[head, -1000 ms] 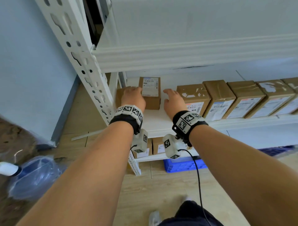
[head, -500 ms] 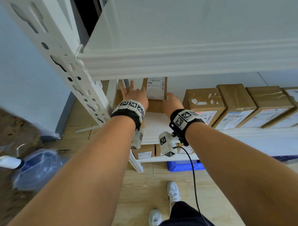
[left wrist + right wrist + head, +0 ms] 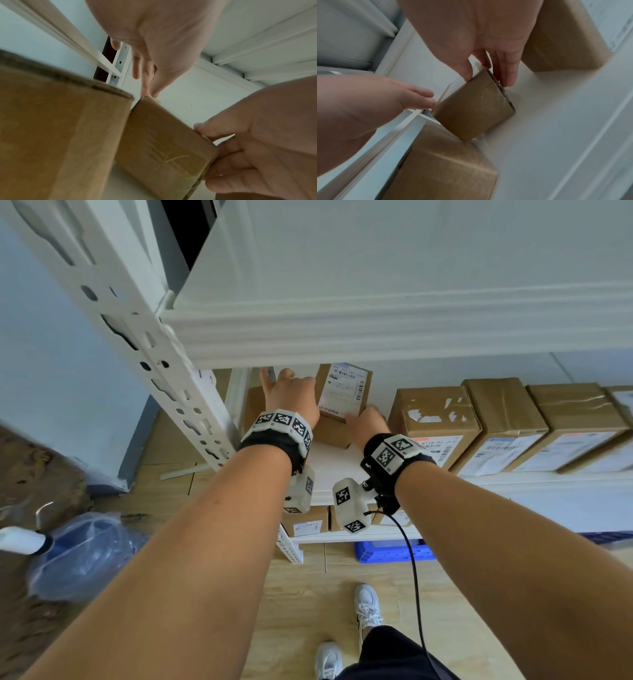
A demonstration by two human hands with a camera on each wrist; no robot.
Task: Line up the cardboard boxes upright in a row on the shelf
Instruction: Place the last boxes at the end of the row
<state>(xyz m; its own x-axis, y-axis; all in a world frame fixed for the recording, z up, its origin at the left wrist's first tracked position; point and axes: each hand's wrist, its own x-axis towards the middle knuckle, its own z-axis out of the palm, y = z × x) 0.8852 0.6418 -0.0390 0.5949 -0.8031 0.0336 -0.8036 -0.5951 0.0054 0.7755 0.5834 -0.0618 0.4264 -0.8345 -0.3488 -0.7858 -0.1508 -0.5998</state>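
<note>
On middle shelf (image 3: pixel 339 470), far left: plain box (image 3: pixel 251 409), just inside the corner post (image 3: pixel 147 347). Right beside it, touching at a corner per left wrist view: labelled box (image 3: pixel 343 395), label face up, tilted. Left hand (image 3: pixel 291 397) over the plain box and against the labelled box's left side; right hand (image 3: pixel 364 424) on its right front edge. Further right, past a gap: row of boxes (image 3: pixel 507 422) side by side, touching, near the front edge. Upper shelf (image 3: pixel 376 326) directly overhead. Below: lower shelf with small boxes (image 3: pixel 306 522); crate (image 3: pixel 390 551) on floor beneath. Left of the rack, on floor: plastic bag (image 3: pixel 78 553).
</note>
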